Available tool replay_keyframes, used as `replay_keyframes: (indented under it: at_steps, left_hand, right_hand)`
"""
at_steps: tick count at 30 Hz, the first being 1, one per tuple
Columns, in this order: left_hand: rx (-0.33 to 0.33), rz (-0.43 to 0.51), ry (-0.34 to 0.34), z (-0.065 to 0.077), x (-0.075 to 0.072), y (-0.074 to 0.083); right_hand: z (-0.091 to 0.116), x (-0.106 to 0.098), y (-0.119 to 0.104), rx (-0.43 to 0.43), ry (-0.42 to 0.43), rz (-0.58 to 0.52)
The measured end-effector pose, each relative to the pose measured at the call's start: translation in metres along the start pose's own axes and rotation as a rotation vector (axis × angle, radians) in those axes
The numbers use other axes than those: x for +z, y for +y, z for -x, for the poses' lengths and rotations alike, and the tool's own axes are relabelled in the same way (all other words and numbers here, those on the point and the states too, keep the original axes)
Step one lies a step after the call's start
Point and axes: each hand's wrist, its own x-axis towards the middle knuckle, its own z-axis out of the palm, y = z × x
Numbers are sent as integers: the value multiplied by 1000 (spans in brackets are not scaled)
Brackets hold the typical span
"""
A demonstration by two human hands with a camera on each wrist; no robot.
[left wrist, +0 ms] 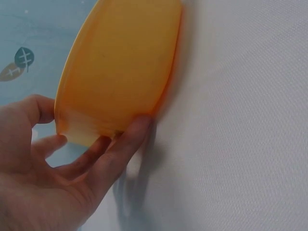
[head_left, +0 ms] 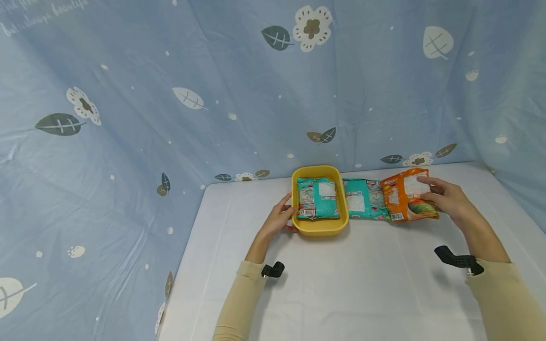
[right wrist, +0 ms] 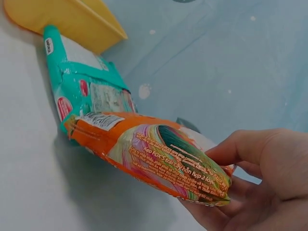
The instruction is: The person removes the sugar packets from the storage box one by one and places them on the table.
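A yellow plastic bin (head_left: 321,230) stands on the white table with a teal candy bag (head_left: 326,203) inside it. My left hand (head_left: 277,219) holds the bin's left side; in the left wrist view its fingers (left wrist: 122,154) bend against the yellow wall and rim. To the bin's right lies a second teal candy bag (head_left: 357,202), touching or very near the wall. My right hand (head_left: 451,199) pinches an orange candy bag (head_left: 396,195) by its right side, thumb on top. In the right wrist view, this bag (right wrist: 144,149) is tilted, its far end against the second teal bag (right wrist: 86,79).
A white cloth covers the table (head_left: 362,293). Behind it and to the left hangs a blue curtain (head_left: 256,94) printed with leaves and flowers, close to the back of the bin. Black camera mounts (head_left: 458,260) sit on both wrists.
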Motion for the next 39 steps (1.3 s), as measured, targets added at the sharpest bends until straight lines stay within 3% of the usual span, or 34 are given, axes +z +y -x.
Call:
replay_keyframes:
  at_steps: [23,29,39]
  left_hand:
    - [1,10,-3,2,0,-3]
    - [-2,15,-4,1,-1,-3]
    - [5,28,-14,1,-1,0]
  right_hand:
    - [-13,4,33,138,-46,-47]
    - [-16,5,35,135,-44,7]
    - [-19,5,31,46,-54,194]
